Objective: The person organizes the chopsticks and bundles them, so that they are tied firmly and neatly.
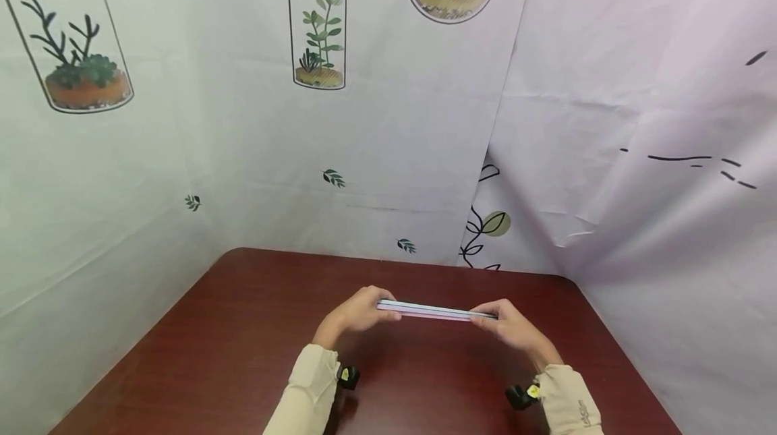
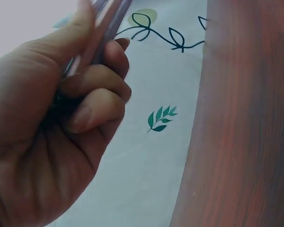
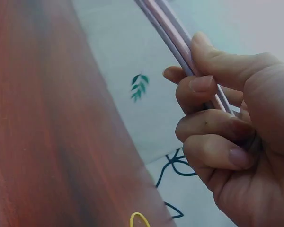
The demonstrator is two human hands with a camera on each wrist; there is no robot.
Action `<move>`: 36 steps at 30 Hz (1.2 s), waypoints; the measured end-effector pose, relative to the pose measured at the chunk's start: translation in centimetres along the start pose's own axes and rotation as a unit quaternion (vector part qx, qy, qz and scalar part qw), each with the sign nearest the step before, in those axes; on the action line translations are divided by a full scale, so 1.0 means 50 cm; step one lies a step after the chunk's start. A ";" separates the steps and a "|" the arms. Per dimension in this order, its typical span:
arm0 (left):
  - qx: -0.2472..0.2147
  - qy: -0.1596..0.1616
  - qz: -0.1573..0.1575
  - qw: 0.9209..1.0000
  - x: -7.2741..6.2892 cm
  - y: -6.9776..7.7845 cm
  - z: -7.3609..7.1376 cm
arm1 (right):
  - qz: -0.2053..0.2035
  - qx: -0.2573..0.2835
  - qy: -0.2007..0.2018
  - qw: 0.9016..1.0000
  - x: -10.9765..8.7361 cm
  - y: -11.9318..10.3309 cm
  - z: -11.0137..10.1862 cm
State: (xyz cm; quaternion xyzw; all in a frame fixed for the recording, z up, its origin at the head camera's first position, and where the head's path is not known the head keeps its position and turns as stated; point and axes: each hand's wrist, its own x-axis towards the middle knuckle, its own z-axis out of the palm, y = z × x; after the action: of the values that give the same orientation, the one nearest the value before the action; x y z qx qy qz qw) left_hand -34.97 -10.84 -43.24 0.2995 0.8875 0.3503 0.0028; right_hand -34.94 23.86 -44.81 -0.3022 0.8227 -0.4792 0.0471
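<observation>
Both hands hold one slim, straight, pale lilac-and-pink thing (image 1: 427,311) with layered long edges, raised above the table and seen edge-on. My left hand (image 1: 363,310) grips its left end, thumb on one side and fingers curled round the other. At the opposite end, my right hand (image 1: 512,326) pinches it between thumb and curled fingers. In the left wrist view the striped edge (image 2: 104,33) runs up out of the palm. The right wrist view shows the same edge (image 3: 173,35) slanting to the upper left. I cannot tell its exact kind.
A dark red-brown wooden table (image 1: 243,354) lies beneath the hands. Pale cloth (image 1: 388,138) printed with plants hangs behind it and along both sides. Small black devices (image 1: 349,377) are strapped at both wrists, below beige sleeves (image 1: 306,388).
</observation>
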 end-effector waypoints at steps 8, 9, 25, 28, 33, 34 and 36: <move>-0.042 0.027 -0.001 0.999 0.003 0.006 0.005 | -0.016 -0.001 0.006 1.000 -0.003 -0.006 -0.008; -0.047 0.030 -0.001 0.998 0.003 0.006 0.007 | -0.014 -0.009 0.005 1.000 -0.003 -0.006 -0.008; -0.132 0.067 -0.012 0.989 0.000 -0.004 -0.004 | -0.096 -0.515 0.171 0.834 0.022 -0.073 0.044; -0.139 0.065 -0.014 0.988 -0.001 -0.001 -0.008 | -0.139 -0.555 0.217 0.791 0.033 -0.080 0.068; -0.170 0.054 -0.021 0.984 -0.002 -0.002 -0.007 | -0.217 -0.553 0.260 0.761 0.054 -0.066 0.103; -0.176 0.052 -0.024 0.983 -0.003 -0.002 -0.007 | -0.225 -0.550 0.266 0.759 0.056 -0.061 0.108; -0.187 0.049 -0.024 0.981 -0.005 -0.002 -0.006 | -0.235 -0.544 0.280 0.755 0.059 -0.049 0.115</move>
State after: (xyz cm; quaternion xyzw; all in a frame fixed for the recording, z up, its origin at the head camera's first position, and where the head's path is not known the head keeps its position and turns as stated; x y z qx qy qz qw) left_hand -34.86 -11.22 -43.13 0.2550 0.8124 0.5238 0.0239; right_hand -34.12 17.01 -45.25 -0.3130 0.8243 -0.0100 -0.4716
